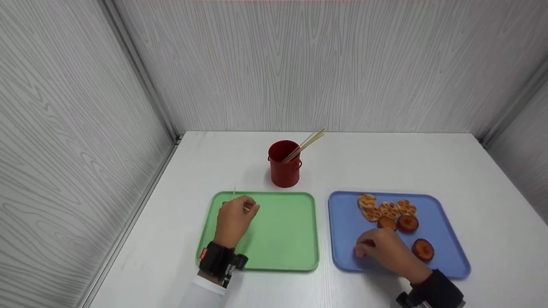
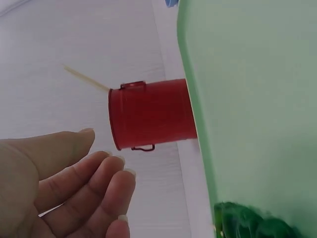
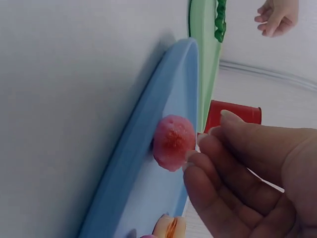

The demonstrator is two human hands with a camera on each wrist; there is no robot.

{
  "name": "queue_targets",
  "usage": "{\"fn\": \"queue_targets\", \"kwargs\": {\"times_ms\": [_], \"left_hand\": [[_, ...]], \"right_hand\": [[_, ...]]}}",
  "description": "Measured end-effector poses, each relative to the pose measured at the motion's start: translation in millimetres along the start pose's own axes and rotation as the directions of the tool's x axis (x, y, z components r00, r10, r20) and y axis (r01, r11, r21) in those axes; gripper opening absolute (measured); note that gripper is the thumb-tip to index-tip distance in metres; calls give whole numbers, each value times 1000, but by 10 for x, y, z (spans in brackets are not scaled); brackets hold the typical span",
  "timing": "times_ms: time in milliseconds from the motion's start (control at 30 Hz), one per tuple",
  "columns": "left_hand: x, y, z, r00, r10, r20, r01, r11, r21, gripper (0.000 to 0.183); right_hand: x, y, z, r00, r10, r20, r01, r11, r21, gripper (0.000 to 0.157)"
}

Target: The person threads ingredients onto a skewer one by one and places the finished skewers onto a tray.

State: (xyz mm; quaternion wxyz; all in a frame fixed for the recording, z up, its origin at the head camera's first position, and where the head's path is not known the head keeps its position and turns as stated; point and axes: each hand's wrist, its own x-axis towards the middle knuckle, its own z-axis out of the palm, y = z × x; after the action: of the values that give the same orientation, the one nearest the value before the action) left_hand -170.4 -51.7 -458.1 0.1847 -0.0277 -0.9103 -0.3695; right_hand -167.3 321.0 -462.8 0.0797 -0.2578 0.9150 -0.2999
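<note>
My left hand (image 1: pixel 236 216) hovers over the green tray (image 1: pixel 282 239), thumb and fingers loosely bent with nothing between them. A glossy green, wavy food piece (image 2: pixel 247 220) lies on that tray below it, mostly hidden by the hand in the head view. Past the hand, a thin stick's tip (image 1: pixel 234 192) sticks out. My right hand (image 1: pixel 383 250) is low over the front left of the blue tray (image 1: pixel 342 214). Close to its bent fingertips sits a pink, round, bumpy food piece (image 3: pixel 174 143). The thumb is off the piece, and the fingertips overlap its edge in the right wrist view.
Behind the trays stands a red bucket (image 1: pixel 284 171) with several thin wooden skewers (image 1: pixel 306 145) leaning right. Several lotus root slices (image 1: pixel 388 210) and brown round mushroom-like pieces (image 1: pixel 423 250) lie on the blue tray. Grey panels (image 1: pixel 317 64) enclose the white table (image 1: pixel 385 162).
</note>
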Motion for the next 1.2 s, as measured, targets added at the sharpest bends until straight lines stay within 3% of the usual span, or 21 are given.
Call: {"fn": "queue_targets", "kwargs": {"times_ms": [200,333,433,600,800,1000,1200], "left_hand": [[301,273,254,995,96,-23,-97,995,-20,8],[513,493,436,992,120,-27,-121,992,-34,9],[650,621,563,992,118,-34,-119,992,-43,10],[854,712,713,996,83,-44,-85,995,-42,14],[1055,704,762,997,60,-45,-61,998,-25,31],[1130,703,843,994,106,26,-104,993,-61,49],[1181,684,909,993,118,-16,-118,992,-49,54]], "right_hand": [[102,18,15,986,-16,-165,16,1000,-7,4],[124,52,31,947,-59,-316,52,998,-32,5],[142,46,47,920,-49,-388,45,999,-20,5],[188,-44,81,915,17,-404,0,999,42,4],[287,-160,104,899,7,-438,30,997,77,5],[319,-205,136,885,8,-466,34,996,83,5],[346,-224,173,887,13,-461,31,996,87,4]]}}
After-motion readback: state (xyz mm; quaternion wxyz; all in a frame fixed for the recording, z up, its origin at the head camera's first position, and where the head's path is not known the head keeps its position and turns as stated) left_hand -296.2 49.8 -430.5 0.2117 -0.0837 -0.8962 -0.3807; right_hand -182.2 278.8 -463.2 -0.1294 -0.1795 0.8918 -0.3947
